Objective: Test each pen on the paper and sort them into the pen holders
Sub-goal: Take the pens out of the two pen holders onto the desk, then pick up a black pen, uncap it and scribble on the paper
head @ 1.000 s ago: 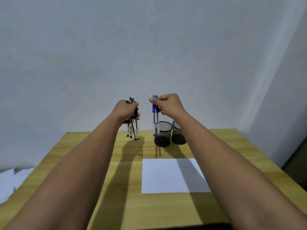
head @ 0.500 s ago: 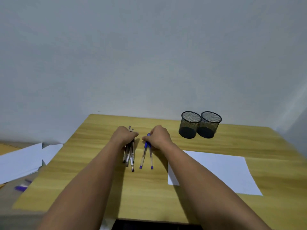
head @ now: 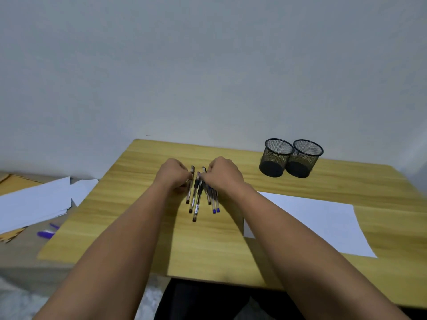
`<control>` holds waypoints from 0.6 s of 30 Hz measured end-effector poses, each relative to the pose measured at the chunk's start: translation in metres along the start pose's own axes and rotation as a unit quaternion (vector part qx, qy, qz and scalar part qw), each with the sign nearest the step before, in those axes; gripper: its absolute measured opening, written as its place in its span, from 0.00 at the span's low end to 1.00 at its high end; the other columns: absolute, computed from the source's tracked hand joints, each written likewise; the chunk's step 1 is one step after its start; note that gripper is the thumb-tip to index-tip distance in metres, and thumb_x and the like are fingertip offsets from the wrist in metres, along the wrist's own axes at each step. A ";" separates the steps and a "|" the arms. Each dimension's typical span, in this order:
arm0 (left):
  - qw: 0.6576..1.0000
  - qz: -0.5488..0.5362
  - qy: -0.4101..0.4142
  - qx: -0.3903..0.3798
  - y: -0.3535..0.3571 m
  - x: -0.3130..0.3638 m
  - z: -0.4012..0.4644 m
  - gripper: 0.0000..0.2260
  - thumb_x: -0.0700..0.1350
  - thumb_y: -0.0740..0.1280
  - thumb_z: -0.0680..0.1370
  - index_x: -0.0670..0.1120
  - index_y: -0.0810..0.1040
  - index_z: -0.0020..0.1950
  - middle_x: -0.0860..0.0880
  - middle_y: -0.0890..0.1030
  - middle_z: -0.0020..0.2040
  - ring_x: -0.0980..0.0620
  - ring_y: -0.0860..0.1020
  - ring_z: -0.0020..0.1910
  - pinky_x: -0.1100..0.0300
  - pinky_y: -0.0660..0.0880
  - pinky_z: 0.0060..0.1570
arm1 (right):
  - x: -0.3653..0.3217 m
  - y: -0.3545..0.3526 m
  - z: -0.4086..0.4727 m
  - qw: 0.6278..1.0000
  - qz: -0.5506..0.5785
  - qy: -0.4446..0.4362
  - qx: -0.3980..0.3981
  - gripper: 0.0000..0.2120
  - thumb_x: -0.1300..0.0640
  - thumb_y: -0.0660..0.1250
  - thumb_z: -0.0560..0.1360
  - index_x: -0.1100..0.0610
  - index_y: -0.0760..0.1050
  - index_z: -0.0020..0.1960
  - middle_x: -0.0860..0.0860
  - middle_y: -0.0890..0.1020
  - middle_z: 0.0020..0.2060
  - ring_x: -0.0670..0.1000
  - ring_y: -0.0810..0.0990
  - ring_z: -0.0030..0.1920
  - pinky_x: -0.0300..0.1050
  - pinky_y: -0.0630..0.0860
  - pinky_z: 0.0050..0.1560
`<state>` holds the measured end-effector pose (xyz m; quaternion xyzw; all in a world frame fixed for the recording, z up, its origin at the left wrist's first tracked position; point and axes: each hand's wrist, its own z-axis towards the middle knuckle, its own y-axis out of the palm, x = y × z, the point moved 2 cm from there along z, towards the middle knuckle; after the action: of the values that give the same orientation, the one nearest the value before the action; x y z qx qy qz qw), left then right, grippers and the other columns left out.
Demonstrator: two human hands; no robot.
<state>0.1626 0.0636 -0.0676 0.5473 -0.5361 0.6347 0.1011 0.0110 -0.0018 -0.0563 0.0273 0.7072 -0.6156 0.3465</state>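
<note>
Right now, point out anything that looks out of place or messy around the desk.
Off the desk's left edge, loose white sheets lie fanned askew on a lower surface, with a purple pen-like item stray beside them. On the desk nothing stands out: the pens sit together and both holders stand upright.

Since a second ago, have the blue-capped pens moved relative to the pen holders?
Yes. The blue-capped pens were held above the left pen holder; now they lie on the table, left of it, under the right hand.

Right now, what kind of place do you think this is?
Probably a plain desk in a home or office, set against a bare wall. A wooden table carries two mesh pen holders, a white sheet of paper and a bunch of pens. Loose papers lie on the left.
</note>
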 end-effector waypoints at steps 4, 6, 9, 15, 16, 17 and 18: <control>1.000 0.003 0.010 0.007 -0.002 -0.002 -0.006 0.03 0.38 0.75 0.74 0.42 0.82 0.41 0.42 0.84 0.40 0.41 0.84 0.42 0.42 0.83 0.47 | -0.013 -0.003 -0.011 0.998 -0.047 0.009 -0.049 0.17 0.51 0.73 0.73 0.54 0.67 0.34 0.50 0.72 0.31 0.54 0.70 0.32 0.43 0.64 0.30; 1.000 -0.003 0.009 0.007 -0.003 -0.003 -0.009 0.03 0.34 0.72 0.73 0.41 0.82 0.42 0.41 0.84 0.39 0.41 0.85 0.41 0.41 0.84 0.43 | -0.018 -0.002 -0.016 0.996 -0.058 0.013 -0.066 0.14 0.53 0.72 0.74 0.54 0.69 0.36 0.50 0.74 0.33 0.55 0.74 0.35 0.44 0.66 0.31; 1.000 -0.004 0.013 0.003 -0.004 -0.005 -0.013 0.04 0.33 0.70 0.74 0.41 0.82 0.42 0.40 0.84 0.39 0.41 0.84 0.39 0.45 0.84 0.42 | -0.023 0.001 -0.022 0.994 -0.067 0.017 -0.081 0.13 0.51 0.71 0.76 0.53 0.69 0.39 0.50 0.76 0.38 0.58 0.78 0.44 0.46 0.71 0.39; 0.999 0.013 0.034 -0.002 -0.010 -0.010 -0.019 0.03 0.38 0.69 0.78 0.43 0.82 0.50 0.42 0.85 0.44 0.43 0.84 0.39 0.49 0.83 0.41 | -0.032 0.003 -0.025 0.995 -0.048 0.038 -0.084 0.09 0.50 0.73 0.75 0.54 0.75 0.44 0.51 0.80 0.44 0.58 0.83 0.50 0.48 0.78 0.45; 0.997 0.042 0.060 0.004 -0.011 -0.010 -0.019 0.05 0.40 0.70 0.78 0.45 0.82 0.53 0.44 0.85 0.46 0.45 0.83 0.41 0.50 0.82 0.44 | -0.032 0.001 -0.025 0.994 -0.043 0.043 -0.088 0.10 0.49 0.74 0.74 0.54 0.75 0.43 0.51 0.80 0.42 0.57 0.82 0.49 0.48 0.77 0.44; 0.994 0.066 0.086 0.011 -0.012 -0.008 -0.020 0.08 0.41 0.70 0.78 0.46 0.82 0.57 0.46 0.84 0.50 0.47 0.83 0.45 0.52 0.80 0.47 | -0.032 -0.004 -0.026 0.994 -0.035 0.046 -0.091 0.12 0.47 0.74 0.74 0.53 0.76 0.42 0.51 0.80 0.41 0.56 0.81 0.47 0.48 0.76 0.42; 0.990 0.081 0.111 0.016 -0.013 -0.004 -0.022 0.11 0.42 0.70 0.78 0.47 0.81 0.60 0.47 0.84 0.53 0.49 0.81 0.48 0.55 0.77 0.49 | -0.031 -0.010 -0.027 0.994 -0.025 0.049 -0.093 0.14 0.44 0.74 0.73 0.53 0.77 0.42 0.50 0.81 0.40 0.55 0.82 0.45 0.48 0.76 0.42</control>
<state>0.1606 0.0881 -0.0596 0.4294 -0.5541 0.7062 0.0996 0.0180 0.0317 -0.0317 0.0071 0.7779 -0.5536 0.2973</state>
